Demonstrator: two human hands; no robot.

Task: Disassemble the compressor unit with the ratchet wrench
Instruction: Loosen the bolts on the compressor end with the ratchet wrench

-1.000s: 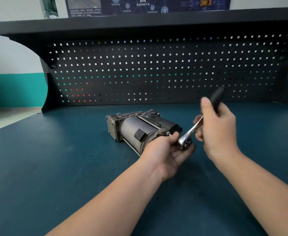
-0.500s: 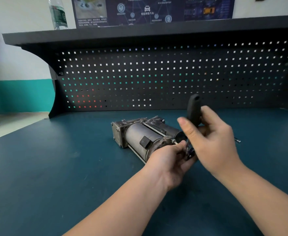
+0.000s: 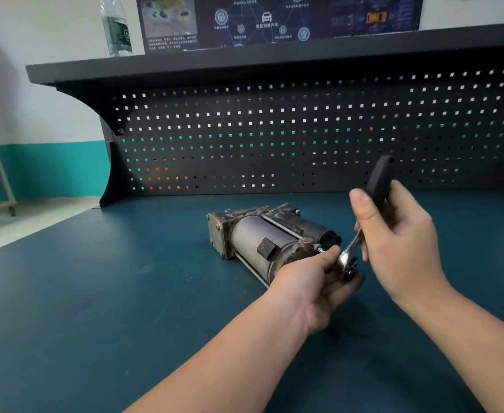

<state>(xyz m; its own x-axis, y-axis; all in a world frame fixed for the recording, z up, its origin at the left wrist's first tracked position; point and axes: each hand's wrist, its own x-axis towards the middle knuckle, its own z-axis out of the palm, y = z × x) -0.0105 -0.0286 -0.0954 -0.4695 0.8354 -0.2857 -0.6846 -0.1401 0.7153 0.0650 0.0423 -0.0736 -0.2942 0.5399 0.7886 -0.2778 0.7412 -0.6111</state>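
At the near end of the compressor unit (image 3: pixel 270 241), the left hand (image 3: pixel 313 281) is cupping and pinching the ratchet wrench (image 3: pixel 349 259) head while the right hand (image 3: pixel 399 236), gripping the black handle, is swinging back up from its forward-tilted position, seemingly resetting for another loosening stroke; compressor resting on the blue bench (image 3: pixel 95 293)

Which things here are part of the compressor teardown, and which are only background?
In use:
compressor unit
ratchet wrench, gripped by right hand
left hand, at the wrench head

Background:
water bottle on the shelf
poster
pegboard
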